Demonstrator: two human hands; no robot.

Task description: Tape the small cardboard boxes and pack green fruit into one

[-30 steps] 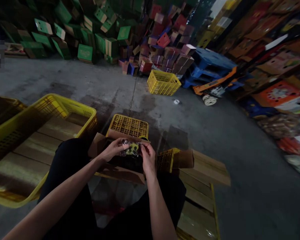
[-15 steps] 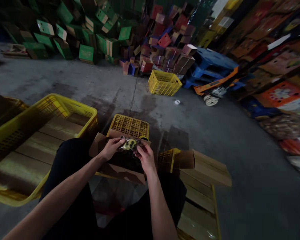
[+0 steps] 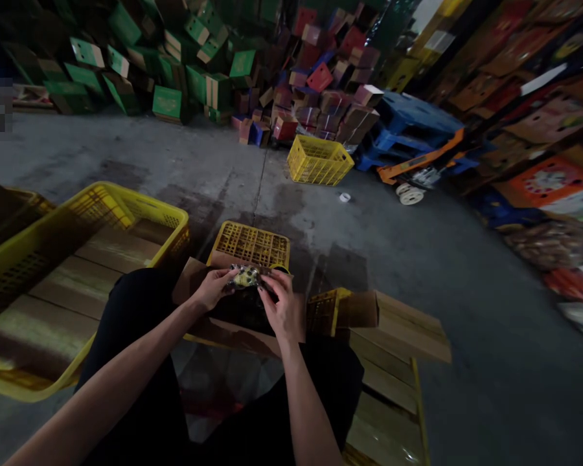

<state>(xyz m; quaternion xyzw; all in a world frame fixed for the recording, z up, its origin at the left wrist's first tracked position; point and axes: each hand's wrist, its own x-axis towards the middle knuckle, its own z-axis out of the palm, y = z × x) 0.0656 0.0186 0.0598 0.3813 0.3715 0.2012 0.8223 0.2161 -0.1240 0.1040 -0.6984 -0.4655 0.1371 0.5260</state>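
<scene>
My left hand [image 3: 212,288] and my right hand [image 3: 282,303] meet over an open brown cardboard box [image 3: 233,333] that rests on my lap. Between their fingertips is a small yellow-green item in clear wrapping [image 3: 245,277]. My left hand pinches its left end. My right hand's fingers curl over its right end, with the back of that hand toward me. The dark inside of the box lies under both hands. An upturned yellow crate [image 3: 251,244] sits just beyond the box.
A big yellow crate [image 3: 82,223] with flat cardboard in it stands at my left. Stacked flat cardboard [image 3: 398,336] lies at my right. Farther off on the concrete floor are another yellow crate [image 3: 318,160], a pallet jack [image 3: 412,178], blue pallets and heaps of green and red cartons.
The wrapped item has gone down toward the box. My right hand has turned over and moved lower and closer to my left hand.
</scene>
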